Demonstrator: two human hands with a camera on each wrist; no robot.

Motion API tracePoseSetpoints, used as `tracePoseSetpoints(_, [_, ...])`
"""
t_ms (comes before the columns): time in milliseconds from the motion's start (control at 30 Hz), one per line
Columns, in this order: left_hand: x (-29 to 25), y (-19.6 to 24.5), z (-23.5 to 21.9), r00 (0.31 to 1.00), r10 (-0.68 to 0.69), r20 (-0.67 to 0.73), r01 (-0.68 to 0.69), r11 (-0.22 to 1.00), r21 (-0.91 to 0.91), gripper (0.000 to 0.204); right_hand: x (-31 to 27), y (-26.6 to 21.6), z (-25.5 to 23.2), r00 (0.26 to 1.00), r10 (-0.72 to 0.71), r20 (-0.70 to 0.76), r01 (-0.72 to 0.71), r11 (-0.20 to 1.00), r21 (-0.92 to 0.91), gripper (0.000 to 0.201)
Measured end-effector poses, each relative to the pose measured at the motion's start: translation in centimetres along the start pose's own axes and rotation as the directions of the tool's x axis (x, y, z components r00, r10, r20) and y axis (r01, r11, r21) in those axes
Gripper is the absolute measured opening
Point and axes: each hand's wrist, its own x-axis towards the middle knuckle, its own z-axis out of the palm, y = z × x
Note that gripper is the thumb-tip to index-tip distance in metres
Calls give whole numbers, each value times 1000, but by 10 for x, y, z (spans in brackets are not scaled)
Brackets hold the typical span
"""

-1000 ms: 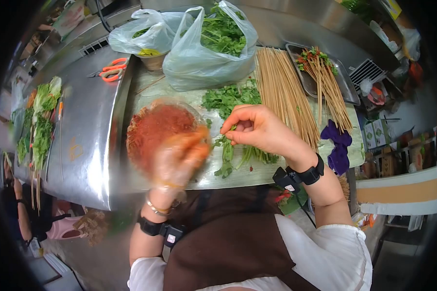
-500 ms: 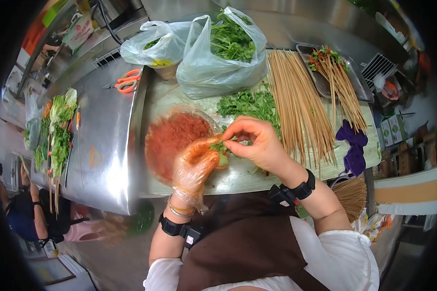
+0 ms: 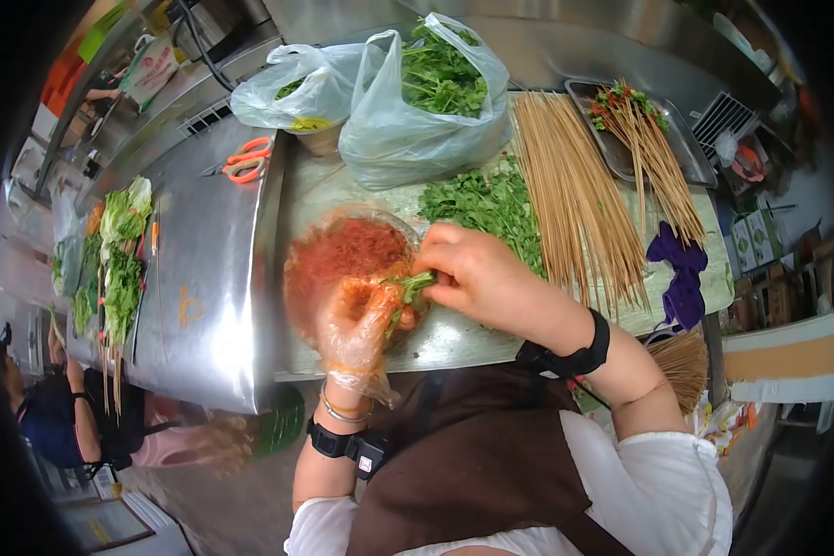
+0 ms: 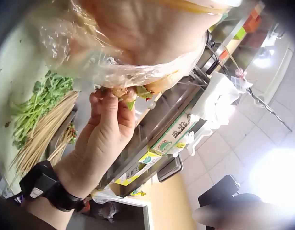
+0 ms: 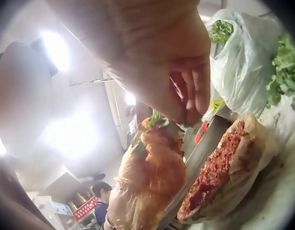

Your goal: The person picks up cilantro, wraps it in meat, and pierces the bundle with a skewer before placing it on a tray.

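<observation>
On the pale green worktop (image 3: pixel 310 190), red mince (image 3: pixel 354 243) is set beside the gloved left hand (image 3: pixel 354 324) and the bare right hand (image 3: pixel 473 269). By both, 1 coriander sprig (image 3: pixel 417 284) is pinched: leaves at the gloved fingertips, stem end at the bare ones.

From above the near side of the red mixture (image 3: pixel 352 248), the head view looks forward and down. Close and tilted, the right wrist view shares it beyond the right hand (image 5: pixel 159 55); the left wrist view, equally close, partly blurred, seemingly faces skewers (image 4: pixel 48 128) right of the mixture.
</observation>
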Motion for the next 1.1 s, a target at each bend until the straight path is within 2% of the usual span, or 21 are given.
tracePoseSetpoints(33, [0,-3,0,1000,-1,-5,1,999,-44,9,0,1,5,999,-33,-30,32,999,-22,30])
tracePoseSetpoints(67, [1,-10,-2,1000,-4,-11,3,996,-88,9,-1,-1,6,995,101,12,-102,989,103,26])
tracePoseSetpoints(100, [2,-16,-5,1000,-7,-17,5,991,-130,9,-2,-3,11,977,211,0,-197,911,364,26])
tracePoseSetpoints(167, [3,-21,-8,999,-41,-23,37,989,-140,7,-6,-6,21,907,414,77,-313,541,780,25])
tracePoseSetpoints(200, [2,-22,-5,999,-30,-40,25,993,-112,7,-9,-8,23,903,421,84,-293,462,837,22])
tracePoseSetpoints(267, [-5,-23,-4,998,20,-51,-22,999,-31,8,-16,-1,29,929,366,61,-250,496,831,21])
tracePoseSetpoints(300, [-7,-25,-5,997,70,18,-71,997,24,10,-20,3,31,940,337,50,-228,511,829,21])
tracePoseSetpoints(333, [-9,-27,-5,994,92,62,-95,994,60,10,-25,2,32,895,433,108,-274,342,899,17])
tracePoseSetpoints(367, [-11,-28,-6,988,108,111,-119,988,95,11,-29,4,33,881,454,132,-302,326,896,16])
tracePoseSetpoints(400, [-10,-31,-14,976,119,181,-165,950,266,14,-33,7,33,866,477,151,-326,311,893,15])
tracePoseSetpoints(500, [-13,-27,-24,963,32,269,-87,977,196,25,-40,11,31,833,536,140,-349,312,884,13])
tracePoseSetpoints(533, [-14,-20,-31,963,87,257,-141,970,198,30,-45,17,29,826,550,121,-347,328,879,13])
tracePoseSetpoints(567, [-9,-25,-44,943,248,220,-283,949,141,32,-50,23,28,818,567,101,-345,342,874,13])
tracePoseSetpoints(633, [-6,14,-54,990,133,-51,-106,927,359,20,-59,33,27,792,607,65,-346,359,867,14])
tracePoseSetpoints(667, [4,16,-79,980,183,-72,-118,840,530,14,-63,38,29,779,626,49,-348,366,863,14])
tracePoseSetpoints(700, [9,19,-86,943,330,-49,-265,830,490,11,-68,42,31,771,635,50,-360,371,856,13])
tracePoseSetpoints(767, [19,16,-113,868,497,6,-314,540,781,7,-76,47,38,759,649,51,-383,381,842,13])
tracePoseSetpoints(833, [21,19,-110,839,530,120,-363,383,849,7,-81,48,42,777,625,69,-394,400,828,12])
tracePoseSetpoints(867, [21,21,-107,824,538,181,-387,300,872,7,-84,50,44,786,614,76,-399,410,820,12])
tracePoseSetpoints(967, [18,29,-80,862,403,309,-393,145,908,8,-93,59,55,840,541,49,-348,468,812,12])
tracePoseSetpoints(1100, [19,28,-69,881,279,382,-440,186,879,7,-95,60,52,853,518,65,-346,468,813,12])
